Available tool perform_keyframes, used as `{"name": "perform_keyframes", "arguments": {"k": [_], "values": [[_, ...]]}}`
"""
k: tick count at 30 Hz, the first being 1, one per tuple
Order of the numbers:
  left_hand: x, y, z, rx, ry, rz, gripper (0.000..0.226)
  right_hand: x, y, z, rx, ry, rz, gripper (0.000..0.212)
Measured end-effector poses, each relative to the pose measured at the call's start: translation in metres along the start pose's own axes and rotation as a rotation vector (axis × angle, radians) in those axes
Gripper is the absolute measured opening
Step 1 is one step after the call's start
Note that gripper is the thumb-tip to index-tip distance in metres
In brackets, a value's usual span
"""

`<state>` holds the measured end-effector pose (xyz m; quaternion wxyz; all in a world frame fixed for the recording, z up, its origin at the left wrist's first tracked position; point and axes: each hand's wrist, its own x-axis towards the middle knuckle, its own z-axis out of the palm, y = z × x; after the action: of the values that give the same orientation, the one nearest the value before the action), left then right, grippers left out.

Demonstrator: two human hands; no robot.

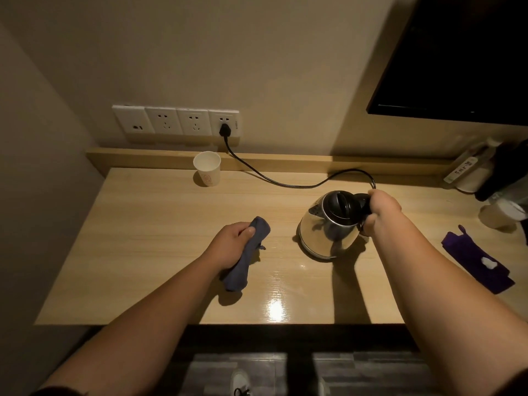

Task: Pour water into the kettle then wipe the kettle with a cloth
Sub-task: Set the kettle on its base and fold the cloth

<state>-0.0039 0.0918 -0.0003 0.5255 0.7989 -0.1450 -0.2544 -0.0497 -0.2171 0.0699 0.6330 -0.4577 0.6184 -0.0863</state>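
Fingers of the right hand curl round the black handle of the kettle, which sits on the wooden desk at about three o'clock from the desk's middle. Its body is polished steel — mirror-bright, with a black lid shut and the spout turned toward nine o'clock. The left hand grips a rolled dark blue cloth, lying on the desk at nine o'clock from the kettle, apart from it. A black cord runs from near the handle to a wall socket at eleven o'clock. A paper cup stands upright beneath the sockets — its faint printed emblem cannot be read.
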Motion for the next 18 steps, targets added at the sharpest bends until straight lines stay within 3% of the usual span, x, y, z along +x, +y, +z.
{"name": "perform_keyframes", "arguments": {"k": [2,5,7,10,13,18], "values": [[-0.002,0.005,-0.008,-0.027,-0.025,-0.026,0.018,-0.01,0.005,-0.008,-0.067,0.1,-0.114,0.061],[-0.005,0.011,-0.022,0.014,-0.082,-0.067,0.017,-0.046,0.025,-0.012,-0.266,0.142,-0.617,0.066],[-0.009,0.016,-0.029,-0.036,-0.155,-0.094,0.019,-0.079,0.039,-0.003,-0.559,-0.061,-0.984,0.055],[-0.016,0.023,-0.04,-0.138,-0.259,-0.118,0.019,-0.119,0.059,0.022,-1.009,-0.492,-1.354,0.047],[-0.024,0.028,-0.052,-0.171,-0.322,-0.13,0.021,-0.144,0.072,0.045,-1.227,-0.69,-1.473,0.054],[-0.038,0.036,-0.067,-0.197,-0.388,-0.122,0.025,-0.156,0.078,0.067,-1.413,-0.797,-1.326,0.058]]}}
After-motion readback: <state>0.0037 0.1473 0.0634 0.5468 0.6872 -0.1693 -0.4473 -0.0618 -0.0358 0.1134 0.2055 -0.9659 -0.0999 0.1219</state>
